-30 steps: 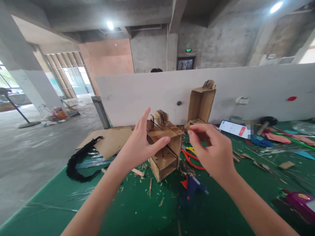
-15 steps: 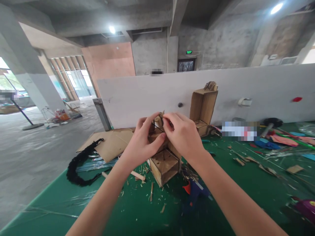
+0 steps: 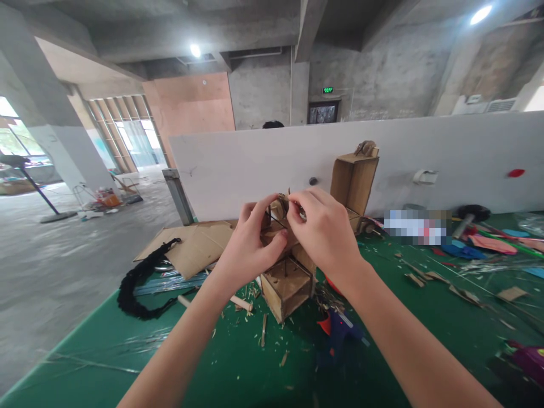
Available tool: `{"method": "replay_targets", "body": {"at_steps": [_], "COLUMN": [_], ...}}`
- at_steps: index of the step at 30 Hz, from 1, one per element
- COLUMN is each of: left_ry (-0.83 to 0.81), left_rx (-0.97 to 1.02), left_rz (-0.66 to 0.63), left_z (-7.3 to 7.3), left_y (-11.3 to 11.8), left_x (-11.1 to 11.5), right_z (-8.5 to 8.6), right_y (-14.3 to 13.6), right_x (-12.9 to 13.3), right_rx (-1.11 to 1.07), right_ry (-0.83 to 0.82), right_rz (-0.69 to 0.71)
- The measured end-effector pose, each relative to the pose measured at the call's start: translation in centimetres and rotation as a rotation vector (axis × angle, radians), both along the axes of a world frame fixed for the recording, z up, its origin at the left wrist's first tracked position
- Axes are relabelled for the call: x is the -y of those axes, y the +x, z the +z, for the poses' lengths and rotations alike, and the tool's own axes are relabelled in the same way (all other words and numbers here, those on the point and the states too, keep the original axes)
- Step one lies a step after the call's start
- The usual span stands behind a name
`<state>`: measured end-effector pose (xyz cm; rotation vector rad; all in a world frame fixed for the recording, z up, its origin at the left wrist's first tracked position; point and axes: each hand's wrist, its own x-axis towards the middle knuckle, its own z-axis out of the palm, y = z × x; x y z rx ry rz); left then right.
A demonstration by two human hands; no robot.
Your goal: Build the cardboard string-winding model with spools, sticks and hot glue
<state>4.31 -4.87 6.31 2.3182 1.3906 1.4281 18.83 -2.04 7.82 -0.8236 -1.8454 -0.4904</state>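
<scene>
A cardboard model (image 3: 285,286) with a box-shaped base stands on the green table in front of me. Around its upper part curves my left hand (image 3: 254,243), index finger on top by a small round cardboard wheel (image 3: 279,207) and thumb lower on the near side. My right hand (image 3: 321,226) is closed in a pinch beside the wheel. A thin brown strip (image 3: 289,192) pokes up at its fingertips; the rest is hidden by the fingers. A dark thin rod (image 3: 285,266) runs down into the base.
Right of the base lies a blue glue gun (image 3: 342,334). A taller cardboard box model (image 3: 355,181) stands behind, against the white partition (image 3: 238,170). Black fuzzy trim (image 3: 131,289), cardboard sheets (image 3: 199,243) and a wooden stick (image 3: 241,303) are at left; scraps (image 3: 465,294) lie at right.
My right hand has shifted slightly right and up along the wheel, and its wrist is raised a little. My left hand keeps its hold. The view has moved slightly.
</scene>
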Motion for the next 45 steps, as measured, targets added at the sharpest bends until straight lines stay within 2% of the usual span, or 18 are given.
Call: {"method": "replay_targets", "body": {"at_steps": [11,16,23,34,45], "left_ry": [0.031,0.041,0.134,0.066,0.085], "left_rx": [-0.008,-0.053,-0.129,-0.170,-0.196], "left_rz": [-0.003,0.055,0.090,0.033,0.025], "left_z": [-0.1,0.0,0.3,1.3,1.2], "left_y": [0.0,0.0,0.0,-0.4,-0.4], "left_x": [-0.1,0.1,0.3,0.3,0.2], "right_z": [-0.2,-0.2,0.1,0.3,0.4], "right_y": [-0.1,0.2,0.5,0.4,0.8], "right_x": [0.1,0.1,0.6,1.6,1.8], "right_rx": [-0.021,-0.062,-0.031,0.008,0.047], "right_ry": [-0.038,-0.101,-0.142,-0.234,-0.253], "right_rz": [0.064,0.116,0.108,0.033,0.034]}}
